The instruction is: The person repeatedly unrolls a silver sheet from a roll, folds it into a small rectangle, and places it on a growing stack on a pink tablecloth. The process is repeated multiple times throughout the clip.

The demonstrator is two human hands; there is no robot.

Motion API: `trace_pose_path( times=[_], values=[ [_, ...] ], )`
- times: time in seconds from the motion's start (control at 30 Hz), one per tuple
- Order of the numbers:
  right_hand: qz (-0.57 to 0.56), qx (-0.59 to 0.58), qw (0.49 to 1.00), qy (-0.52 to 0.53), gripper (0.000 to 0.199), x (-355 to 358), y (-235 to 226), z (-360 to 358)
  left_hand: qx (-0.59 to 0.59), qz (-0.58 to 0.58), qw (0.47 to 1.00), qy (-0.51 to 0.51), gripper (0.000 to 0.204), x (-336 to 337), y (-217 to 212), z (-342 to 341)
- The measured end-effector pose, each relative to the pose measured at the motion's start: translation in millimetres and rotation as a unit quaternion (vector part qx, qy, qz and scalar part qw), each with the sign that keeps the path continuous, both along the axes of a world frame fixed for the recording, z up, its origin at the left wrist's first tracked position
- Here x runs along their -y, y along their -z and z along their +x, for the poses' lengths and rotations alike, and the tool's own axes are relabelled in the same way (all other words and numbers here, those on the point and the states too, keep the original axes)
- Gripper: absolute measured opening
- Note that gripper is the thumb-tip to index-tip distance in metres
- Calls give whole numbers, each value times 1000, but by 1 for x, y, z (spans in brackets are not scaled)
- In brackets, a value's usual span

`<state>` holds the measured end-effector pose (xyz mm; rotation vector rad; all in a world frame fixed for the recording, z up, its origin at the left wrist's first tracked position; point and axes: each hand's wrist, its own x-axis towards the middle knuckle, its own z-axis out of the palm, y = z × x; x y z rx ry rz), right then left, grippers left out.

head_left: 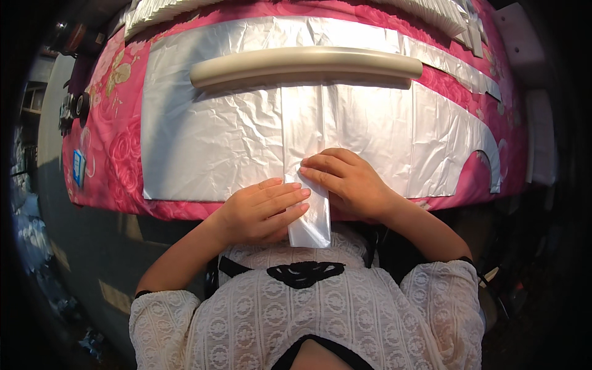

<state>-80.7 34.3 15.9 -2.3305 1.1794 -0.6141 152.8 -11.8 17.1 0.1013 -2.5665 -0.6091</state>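
Note:
A silvery-white plastic bag (209, 135) lies spread flat and creased in front of me, its cut-out handle end to the right. A narrow folded strip (311, 231) of the same plastic runs down its middle and hangs over the near table edge. My left hand (262, 209) lies across the strip from the left, fingers stretched out and its thumb hidden. Pressed flat on the strip's right side is my right hand (348, 182), fingers extended. Across the bag's far half rests a long beige tube (308, 63), touching neither hand.
A pink flowered cloth (126, 148) covers the table. Stacks of folded white plastic (166, 9) and more folded plastic (431, 15) stand along the far edge. At the left are a small blue-and-white packet (78, 166) and dark round objects (80, 106).

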Motion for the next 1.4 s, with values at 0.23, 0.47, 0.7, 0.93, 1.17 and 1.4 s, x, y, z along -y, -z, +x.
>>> trace_pose_path(
  times=[0.23,0.47,0.7,0.93,1.17,1.4],
  values=[
    [-53,-8,997,63,37,-1,1,-3,102,71,987,-104,76,9,-12,-9],
    [206,154,932,253,14,19,-12,1,40,469,860,-197,82,23,-14,-13],
    [442,133,839,287,24,58,-20,-6,107,116,959,-237,69,2,-5,-31],
    [35,-21,961,274,35,40,-22,-2,183,35,950,-252,65,1,-3,-44],
    [-52,-67,996,-3,50,58,-1,-31,141,11,958,-249,57,16,-7,-48],
    [-9,18,1000,-11,44,70,-3,-34,126,-39,966,-222,41,29,-4,-48]
  ],
)
